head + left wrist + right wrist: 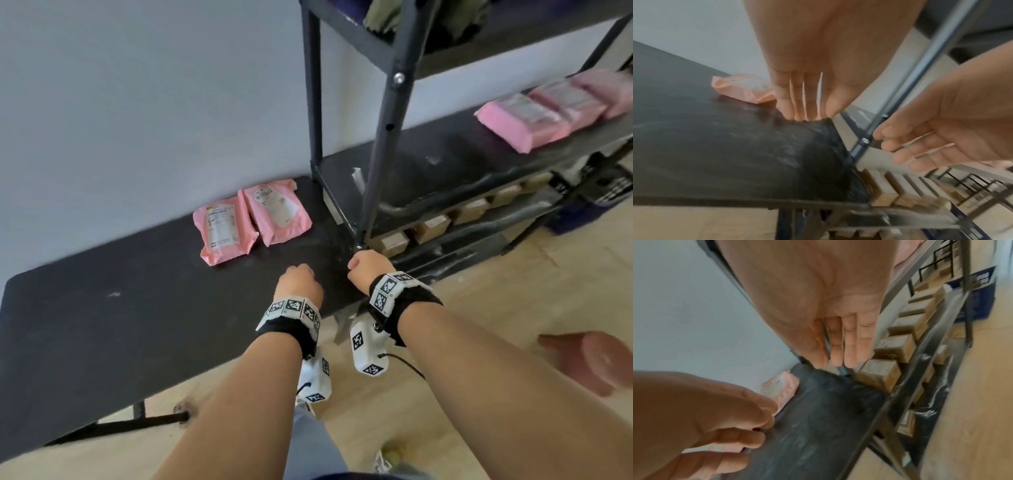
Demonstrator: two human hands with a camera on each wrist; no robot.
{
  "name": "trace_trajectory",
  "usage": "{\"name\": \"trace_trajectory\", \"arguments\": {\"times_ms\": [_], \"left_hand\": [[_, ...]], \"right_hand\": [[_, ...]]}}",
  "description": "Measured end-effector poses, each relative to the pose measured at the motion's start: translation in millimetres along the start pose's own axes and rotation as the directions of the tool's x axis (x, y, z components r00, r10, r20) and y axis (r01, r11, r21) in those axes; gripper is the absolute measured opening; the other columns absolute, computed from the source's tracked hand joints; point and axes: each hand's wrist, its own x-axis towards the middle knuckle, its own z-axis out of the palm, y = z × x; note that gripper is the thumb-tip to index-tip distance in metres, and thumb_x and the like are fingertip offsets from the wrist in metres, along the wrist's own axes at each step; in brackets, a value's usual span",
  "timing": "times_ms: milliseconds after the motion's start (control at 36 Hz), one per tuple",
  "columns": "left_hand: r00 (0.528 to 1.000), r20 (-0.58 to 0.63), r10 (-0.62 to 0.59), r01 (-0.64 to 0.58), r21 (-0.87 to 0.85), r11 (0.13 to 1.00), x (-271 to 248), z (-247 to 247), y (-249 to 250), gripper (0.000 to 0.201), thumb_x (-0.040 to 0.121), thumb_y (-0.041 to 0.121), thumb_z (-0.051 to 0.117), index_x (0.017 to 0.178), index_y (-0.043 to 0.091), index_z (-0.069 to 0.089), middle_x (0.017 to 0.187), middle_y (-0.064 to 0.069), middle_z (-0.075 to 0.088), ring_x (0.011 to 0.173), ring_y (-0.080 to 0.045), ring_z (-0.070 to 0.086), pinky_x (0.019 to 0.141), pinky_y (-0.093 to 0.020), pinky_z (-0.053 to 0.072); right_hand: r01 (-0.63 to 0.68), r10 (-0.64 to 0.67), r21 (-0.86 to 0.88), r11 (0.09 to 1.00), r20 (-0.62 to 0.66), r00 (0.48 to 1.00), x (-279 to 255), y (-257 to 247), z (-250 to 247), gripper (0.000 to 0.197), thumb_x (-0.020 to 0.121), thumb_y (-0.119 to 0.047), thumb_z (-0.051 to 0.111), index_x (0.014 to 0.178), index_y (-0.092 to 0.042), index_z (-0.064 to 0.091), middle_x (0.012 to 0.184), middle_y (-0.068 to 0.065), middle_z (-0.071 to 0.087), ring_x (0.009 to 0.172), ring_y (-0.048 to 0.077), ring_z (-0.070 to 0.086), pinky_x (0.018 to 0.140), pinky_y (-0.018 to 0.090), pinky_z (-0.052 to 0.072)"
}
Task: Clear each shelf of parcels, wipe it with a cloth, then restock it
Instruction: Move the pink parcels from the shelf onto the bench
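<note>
Clearing step, prob. mid-way: two pink plastic mailer parcels (pixel 251 221) lie on black table (pixel 102 325); more wait on dark metal shelf (pixel 428 161). Left hand (pixel 299 282), right hand (pixel 368 269) both empty, fingers relaxed. Next: reach rt, grab shelf parcels (pixel 555 106).

No text can be read anywhere; the two pink parcels (pixel 251 221) on the black table (pixel 102 325) carry white shipping labels whose print is too small and blurred to make out; the brown boxes (pixel 431 228) show pale labels, equally unreadable; the wrist bands (pixel 294 308) bear only black-and-white square marker codes.
</note>
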Motion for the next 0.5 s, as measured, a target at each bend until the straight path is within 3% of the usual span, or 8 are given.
{"name": "trace_trajectory", "arguments": {"times_ms": [139,278,389,500], "left_hand": [[0.993,-0.004,0.116,-0.116,0.004,0.993,-35.4,36.4,66.7,0.035,0.089,0.012,0.045,0.122,0.011,0.056,0.127,-0.013,0.05,0.117,-0.032,0.052,0.095,-0.036,0.044],[0.969,0.018,0.246,-0.246,0.023,0.969,-57.1,59.1,132.8,0.031,0.091,0.013,0.045,0.12,0.01,0.056,0.125,-0.013,0.05,0.113,-0.032,0.053,0.089,-0.035,0.045],[0.952,0.045,0.303,-0.306,0.058,0.95,-58.8,71.2,178.1,0.032,0.092,0.014,0.046,0.122,0.011,0.056,0.125,-0.012,0.052,0.11,-0.03,0.055,0.088,-0.035,0.048],[0.935,0.083,0.345,-0.351,0.07,0.934,-49.6,88.7,228.5,0.032,0.092,0.013,0.046,0.123,0.011,0.055,0.124,-0.012,0.054,0.109,-0.028,0.056,0.088,-0.035,0.048]], "right_hand": [[-0.085,0.084,-0.007,0.996,-0.064,0.994,-25.3,80.6,-29.7,0.026,0.093,-0.018,0.055,0.115,-0.009,0.064,0.117,0.01,0.065,0.108,0.028,0.061,0.091,0.035,0.051],[-0.207,0.205,-0.006,0.978,-0.124,0.971,-38.9,152.1,-65.9,0.026,0.092,-0.021,0.053,0.113,-0.01,0.063,0.114,0.011,0.065,0.104,0.03,0.063,0.086,0.036,0.051],[-0.26,0.269,0.082,0.962,-0.145,0.952,-43.1,197.7,-88.9,0.031,0.093,-0.021,0.054,0.121,-0.01,0.06,0.12,0.012,0.062,0.109,0.03,0.06,0.094,0.038,0.051],[-0.288,0.305,0.124,0.949,-0.146,0.941,-37.3,241.9,-113.2,0.03,0.094,-0.02,0.049,0.119,-0.011,0.061,0.121,0.013,0.061,0.107,0.031,0.06,0.089,0.037,0.05]]}}
